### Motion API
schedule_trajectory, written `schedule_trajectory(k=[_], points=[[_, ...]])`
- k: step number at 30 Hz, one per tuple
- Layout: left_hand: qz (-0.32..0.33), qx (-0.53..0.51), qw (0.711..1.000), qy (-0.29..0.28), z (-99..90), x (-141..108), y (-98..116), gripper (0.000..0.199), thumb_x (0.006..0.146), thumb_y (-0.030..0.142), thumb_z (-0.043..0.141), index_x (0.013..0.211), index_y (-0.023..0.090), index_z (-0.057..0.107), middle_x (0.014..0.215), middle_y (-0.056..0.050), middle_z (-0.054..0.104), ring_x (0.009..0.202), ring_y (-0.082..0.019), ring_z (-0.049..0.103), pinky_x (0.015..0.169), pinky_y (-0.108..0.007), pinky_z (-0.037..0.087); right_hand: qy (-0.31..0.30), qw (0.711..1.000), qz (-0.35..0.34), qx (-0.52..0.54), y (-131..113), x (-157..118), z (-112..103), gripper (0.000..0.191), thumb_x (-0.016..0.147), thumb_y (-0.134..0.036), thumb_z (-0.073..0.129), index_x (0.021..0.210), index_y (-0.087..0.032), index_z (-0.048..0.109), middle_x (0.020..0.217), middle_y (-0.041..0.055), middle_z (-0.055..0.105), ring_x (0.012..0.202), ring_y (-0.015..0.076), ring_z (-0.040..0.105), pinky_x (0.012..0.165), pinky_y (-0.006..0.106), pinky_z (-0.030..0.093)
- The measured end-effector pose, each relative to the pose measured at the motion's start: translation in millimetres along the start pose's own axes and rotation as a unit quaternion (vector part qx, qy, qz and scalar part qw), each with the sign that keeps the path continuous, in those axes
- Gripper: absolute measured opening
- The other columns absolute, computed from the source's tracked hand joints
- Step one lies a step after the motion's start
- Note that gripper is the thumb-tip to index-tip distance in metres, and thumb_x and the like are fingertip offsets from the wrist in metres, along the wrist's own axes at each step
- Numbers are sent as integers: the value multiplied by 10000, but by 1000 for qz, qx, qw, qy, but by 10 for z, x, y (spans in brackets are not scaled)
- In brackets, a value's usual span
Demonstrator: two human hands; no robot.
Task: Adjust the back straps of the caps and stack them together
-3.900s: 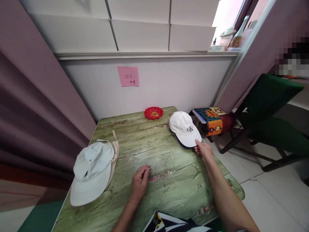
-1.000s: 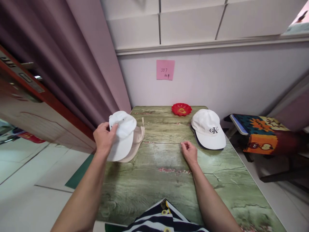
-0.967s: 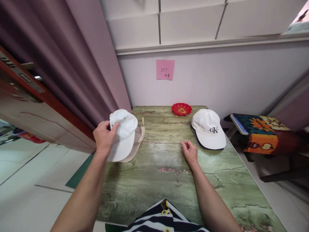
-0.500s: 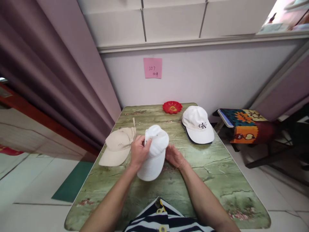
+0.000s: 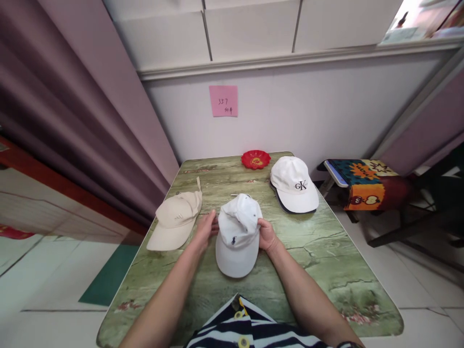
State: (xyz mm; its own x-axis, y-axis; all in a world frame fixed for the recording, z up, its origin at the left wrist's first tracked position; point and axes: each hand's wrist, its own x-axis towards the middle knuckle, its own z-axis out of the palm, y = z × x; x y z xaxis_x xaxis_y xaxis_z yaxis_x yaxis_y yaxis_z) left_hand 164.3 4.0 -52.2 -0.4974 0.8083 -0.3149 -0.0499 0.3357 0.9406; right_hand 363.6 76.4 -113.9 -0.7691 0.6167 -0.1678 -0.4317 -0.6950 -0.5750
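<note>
Bench (image 5: 326,270) with pale cap (image 5: 237,237) near centre.
Beige cap (image 5: 176,220) at ten o'clock; left hand (image 5: 206,229), loosely open, holds nothing; right hand (image 5: 267,236), half closed, grips the pale cap's three o'clock side; white cap (image 5: 290,181) at two o'clock.

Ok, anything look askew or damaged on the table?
No visible spill or damage. The pale blue cap looks sunken at the crown, unlike the rounder white cap; a strap juts from the beige cap.
</note>
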Motion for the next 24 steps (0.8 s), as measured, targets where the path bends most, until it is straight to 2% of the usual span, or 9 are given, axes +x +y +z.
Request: schedule_trajectory(k=[2,4,7,9,14,17,19,22,24], points=[[-104,-78,988,-80,1,-27,-64,505,800,646,584,941,169,675,868,-119,740,746,-235,691,691,-362,531,-13,1000,7,-2,6,-31,-7,420,606,-333,525,951,-170,702,911,90,777,1015,319,697,956,488,496],[-139,-133,972,-135,24,-96,-76,502,807,646,580,973,188,700,921,-122,759,857,-270,713,778,-393,547,-24,1000,14,4,9,-64,-16,417,583,-333,515,921,-175,701,917,92,776,1038,324,686,958,494,491],[-119,-183,957,-192,29,-188,2,525,828,644,549,1047,195,712,985,-117,764,993,-299,702,906,-429,529,-25,999,13,17,12,-104,-16,397,565,-333,512,881,-180,698,929,97,774,1090,331,661,960,501,489],[-81,-204,954,-202,-1,-215,96,541,849,625,525,1114,186,696,1018,-118,759,1051,-306,685,958,-448,508,-16,1000,-3,17,8,-115,3,373,570,-350,526,855,-185,701,939,97,773,1109,334,649,959,500,490],[-13,-195,959,-207,-79,-217,423,559,876,617,491,1165,177,679,1064,-120,748,1156,-323,635,1013,-471,474,24,988,-122,-86,-177,-87,149,281,605,-322,663,852,-206,730,955,64,775,1041,297,677,964,446,498],[16,-175,958,-228,-96,-204,693,587,866,646,491,1131,163,695,1051,-123,748,1156,-340,627,996,-479,477,26,950,-204,-236,-476,-71,277,299,602,-255,744,898,-210,744,927,48,778,994,273,684,950,431,505],[55,-150,959,-233,-113,-196,875,530,824,597,597,1071,142,712,1003,-127,751,1071,-337,659,939,-457,504,22,914,-240,-327,-695,-76,348,264,626,-265,758,883,-200,751,861,38,777,948,271,688,911,440,522],[123,-82,958,-245,-151,-182,1053,407,723,444,755,980,131,716,892,-99,742,846,-262,686,793,-366,532,39,862,-293,-411,-906,-101,384,184,667,-281,749,826,-189,756,848,39,770,885,254,692,862,414,536],[161,-24,956,-243,-174,-165,1058,358,671,351,794,948,144,699,836,-57,717,749,-200,656,723,-303,516,63,826,-321,-458,-928,-121,347,152,693,-268,729,820,-191,757,902,53,764,895,243,688,861,383,529]])
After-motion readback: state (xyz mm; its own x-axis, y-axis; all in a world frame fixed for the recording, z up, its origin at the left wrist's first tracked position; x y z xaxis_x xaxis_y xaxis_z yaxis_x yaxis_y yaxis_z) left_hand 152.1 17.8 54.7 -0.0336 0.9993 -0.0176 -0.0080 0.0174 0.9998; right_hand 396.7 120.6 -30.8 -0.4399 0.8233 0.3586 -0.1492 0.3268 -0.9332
